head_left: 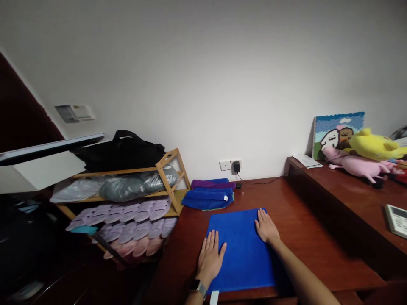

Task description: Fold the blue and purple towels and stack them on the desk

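A blue cloth [243, 254] lies spread flat on the reddish-brown table [305, 228], with a white tag hanging at its near left corner. My left hand [211, 256] rests on the cloth's left edge, palm down, fingers extended; a watch is on that wrist. Near the far right corner, my right hand [266, 226] lies flat on the cloth with its fingers stretched out. Behind the spread cloth, folded blue cloths [206, 200] and a purple cloth [216, 185] are stacked against the wall.
A wooden rack [173, 186] with clogs and a black bag [124, 152] stands left. A black plug [236, 167] sits in the wall socket, its cable running right. The raised right surface holds plush toys [358, 165], a dog picture [338, 131] and a calculator [397, 219].
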`<act>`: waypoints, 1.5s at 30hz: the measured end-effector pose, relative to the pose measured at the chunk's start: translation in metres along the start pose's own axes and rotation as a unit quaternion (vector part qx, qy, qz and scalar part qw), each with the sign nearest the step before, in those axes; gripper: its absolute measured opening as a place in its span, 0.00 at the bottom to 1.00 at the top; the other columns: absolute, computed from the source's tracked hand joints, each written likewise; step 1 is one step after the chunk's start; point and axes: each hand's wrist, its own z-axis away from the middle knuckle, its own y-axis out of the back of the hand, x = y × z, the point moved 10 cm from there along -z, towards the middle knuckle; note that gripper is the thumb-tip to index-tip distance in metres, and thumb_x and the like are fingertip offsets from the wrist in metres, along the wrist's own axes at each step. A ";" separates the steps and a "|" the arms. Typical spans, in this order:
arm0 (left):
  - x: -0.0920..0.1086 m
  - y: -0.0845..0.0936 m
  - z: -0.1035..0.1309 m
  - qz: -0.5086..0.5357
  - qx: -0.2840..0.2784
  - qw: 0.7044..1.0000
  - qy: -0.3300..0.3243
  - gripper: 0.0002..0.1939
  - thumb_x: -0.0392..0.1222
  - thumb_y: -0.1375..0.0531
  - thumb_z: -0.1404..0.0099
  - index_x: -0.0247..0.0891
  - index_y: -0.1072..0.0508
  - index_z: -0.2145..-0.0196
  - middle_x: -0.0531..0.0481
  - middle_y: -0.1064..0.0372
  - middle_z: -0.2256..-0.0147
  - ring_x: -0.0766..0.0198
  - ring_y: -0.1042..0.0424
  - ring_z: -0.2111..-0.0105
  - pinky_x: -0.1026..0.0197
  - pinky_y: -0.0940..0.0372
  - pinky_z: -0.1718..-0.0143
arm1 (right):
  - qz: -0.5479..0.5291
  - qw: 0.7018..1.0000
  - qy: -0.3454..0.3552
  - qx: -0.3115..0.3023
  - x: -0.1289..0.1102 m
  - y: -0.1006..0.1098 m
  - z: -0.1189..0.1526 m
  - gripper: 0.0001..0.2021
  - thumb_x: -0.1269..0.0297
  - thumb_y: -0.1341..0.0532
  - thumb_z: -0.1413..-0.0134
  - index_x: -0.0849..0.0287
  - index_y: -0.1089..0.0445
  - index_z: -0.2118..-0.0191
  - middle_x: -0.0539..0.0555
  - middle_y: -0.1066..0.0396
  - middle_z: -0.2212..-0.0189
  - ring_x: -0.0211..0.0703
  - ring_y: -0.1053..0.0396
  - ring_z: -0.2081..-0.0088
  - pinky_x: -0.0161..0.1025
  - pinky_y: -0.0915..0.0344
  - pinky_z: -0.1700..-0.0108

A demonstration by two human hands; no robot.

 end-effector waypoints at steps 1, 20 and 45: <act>0.003 0.000 -0.004 0.001 0.003 1.000 -0.002 0.42 0.65 0.63 0.26 0.30 0.47 0.29 0.40 0.55 0.29 0.51 0.54 0.29 0.44 0.54 0.28 | -0.002 1.000 0.000 0.003 0.000 0.000 -0.001 0.37 0.51 0.64 0.31 0.76 0.58 0.27 0.64 0.62 0.26 0.48 0.66 0.26 0.45 0.68 0.27; 0.015 -0.006 -0.098 0.023 -0.020 0.999 -0.021 0.37 0.61 0.65 0.25 0.37 0.49 0.28 0.43 0.56 0.27 0.53 0.57 0.27 0.45 0.59 0.29 | 0.009 1.000 -0.003 0.018 0.007 -0.009 -0.005 0.37 0.52 0.63 0.31 0.76 0.57 0.27 0.63 0.60 0.26 0.48 0.64 0.26 0.46 0.67 0.27; 0.008 -0.007 -0.102 0.010 -0.009 1.000 -0.018 0.38 0.62 0.65 0.25 0.37 0.48 0.28 0.43 0.56 0.27 0.54 0.57 0.28 0.46 0.59 0.29 | 0.009 1.000 -0.016 0.002 0.009 0.000 -0.022 0.35 0.55 0.64 0.31 0.76 0.58 0.27 0.63 0.62 0.26 0.47 0.66 0.26 0.43 0.68 0.27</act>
